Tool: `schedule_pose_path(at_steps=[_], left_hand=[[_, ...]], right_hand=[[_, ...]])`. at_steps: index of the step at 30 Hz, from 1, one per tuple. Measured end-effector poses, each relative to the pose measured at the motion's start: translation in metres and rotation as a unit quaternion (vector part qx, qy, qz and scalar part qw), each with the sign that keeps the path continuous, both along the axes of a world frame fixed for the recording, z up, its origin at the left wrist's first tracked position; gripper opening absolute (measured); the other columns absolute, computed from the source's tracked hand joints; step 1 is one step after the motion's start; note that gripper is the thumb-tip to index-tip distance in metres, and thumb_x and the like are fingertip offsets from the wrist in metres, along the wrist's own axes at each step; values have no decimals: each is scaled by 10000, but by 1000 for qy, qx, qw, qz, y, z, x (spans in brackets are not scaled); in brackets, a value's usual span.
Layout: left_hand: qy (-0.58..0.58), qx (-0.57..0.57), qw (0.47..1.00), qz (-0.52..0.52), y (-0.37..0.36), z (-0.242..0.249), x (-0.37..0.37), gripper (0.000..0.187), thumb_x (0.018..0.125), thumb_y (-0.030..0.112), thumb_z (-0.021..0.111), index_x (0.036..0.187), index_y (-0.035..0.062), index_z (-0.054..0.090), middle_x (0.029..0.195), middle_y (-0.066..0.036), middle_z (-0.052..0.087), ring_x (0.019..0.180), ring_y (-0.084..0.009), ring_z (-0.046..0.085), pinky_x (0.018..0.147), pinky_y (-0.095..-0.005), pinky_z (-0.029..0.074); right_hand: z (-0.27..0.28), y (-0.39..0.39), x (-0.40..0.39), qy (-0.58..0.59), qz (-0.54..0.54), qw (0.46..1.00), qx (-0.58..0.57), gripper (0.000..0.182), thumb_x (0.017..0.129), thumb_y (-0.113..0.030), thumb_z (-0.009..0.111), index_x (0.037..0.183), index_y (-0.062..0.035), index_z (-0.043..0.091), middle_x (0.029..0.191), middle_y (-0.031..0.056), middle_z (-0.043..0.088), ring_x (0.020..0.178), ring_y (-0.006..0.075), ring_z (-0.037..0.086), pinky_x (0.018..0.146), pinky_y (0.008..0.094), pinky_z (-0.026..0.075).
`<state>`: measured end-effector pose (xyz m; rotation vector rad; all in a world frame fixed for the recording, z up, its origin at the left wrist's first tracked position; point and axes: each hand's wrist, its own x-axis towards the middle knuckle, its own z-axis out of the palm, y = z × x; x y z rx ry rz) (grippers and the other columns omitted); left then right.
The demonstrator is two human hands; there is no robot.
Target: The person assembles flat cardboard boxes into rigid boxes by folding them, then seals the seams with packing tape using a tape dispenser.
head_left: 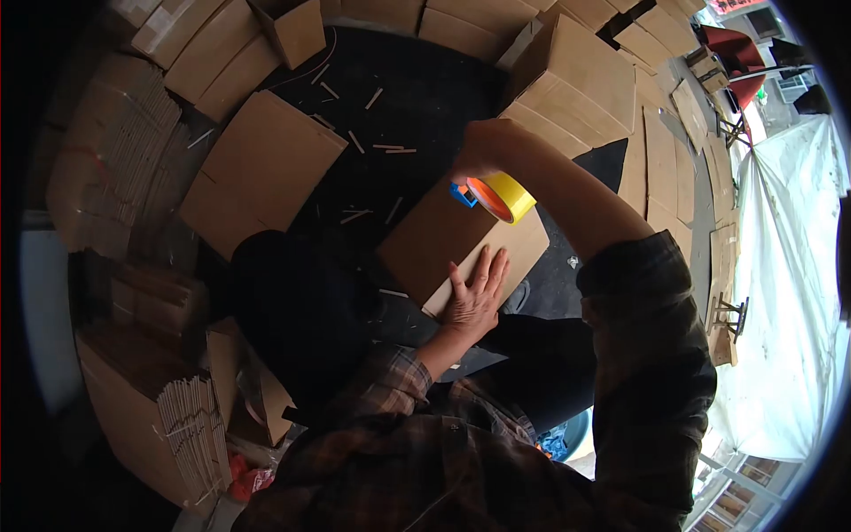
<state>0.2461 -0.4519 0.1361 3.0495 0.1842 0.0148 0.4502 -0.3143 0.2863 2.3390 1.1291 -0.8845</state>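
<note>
A cardboard box (425,238) sits on the dark floor in front of my knees. My left hand (474,297) lies flat on its near face, fingers spread. Over the far part of the box, my right hand (487,149) is closed around a tape dispenser (463,195) with a blue end. The dispenser carries a roll of yellow tape (510,193) with an orange core, which overlaps the box's upper edge in this view. My right fingers are partly hidden behind the hand.
Another carton (264,168) stands to the left, and a larger one (576,80) at the far right. Bundled flat cardboard (191,434) is stacked along the left side. Thin strips (356,142) litter the dark floor (390,66). A white sheet (784,293) hangs at the right.
</note>
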Motion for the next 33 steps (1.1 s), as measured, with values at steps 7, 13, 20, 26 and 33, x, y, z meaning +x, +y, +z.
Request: schedule_pose_path(at_steps=[7,13,20,26,33], left_hand=[[-21,16,1000,16,-3,-6,0,944,667,535,695,1464,156,359,1579,-69,162,1443,-308,161,965,-737,202],[-43,19,999,7,0,-5,-1,596,872,278,447,1448,132,402,1559,-54,238,1433,-304,212,991,-709,211],[-9,-24,1000,0,11,2,2,954,658,537,702,1461,149,361,1575,-60,174,1448,-323,140,971,-731,216],[13,-142,990,18,92,21,7,1066,581,527,769,1468,132,329,1567,-51,191,1456,-325,104,998,-756,177],[34,-150,988,31,123,12,10,1098,569,550,785,1473,143,312,1565,-29,171,1463,-294,67,1020,-758,165]], right_hand=[[3,21,1,46,9,997,-55,400,647,-313,685,990,-116,739,1025,99,702,937,237,678,784,347,522],[-44,10,15,146,93,972,-161,383,692,-317,688,999,-93,733,1097,122,676,1019,230,620,876,359,473],[-17,-2,8,67,57,994,-62,476,631,-391,725,952,-40,732,988,173,702,928,292,678,793,383,530],[-4,-17,19,87,47,993,60,447,680,-400,697,1041,-138,725,922,164,702,880,323,674,801,384,528],[-2,-71,2,66,-25,966,247,557,719,-356,700,1230,-145,634,1032,174,681,957,323,659,841,392,516]])
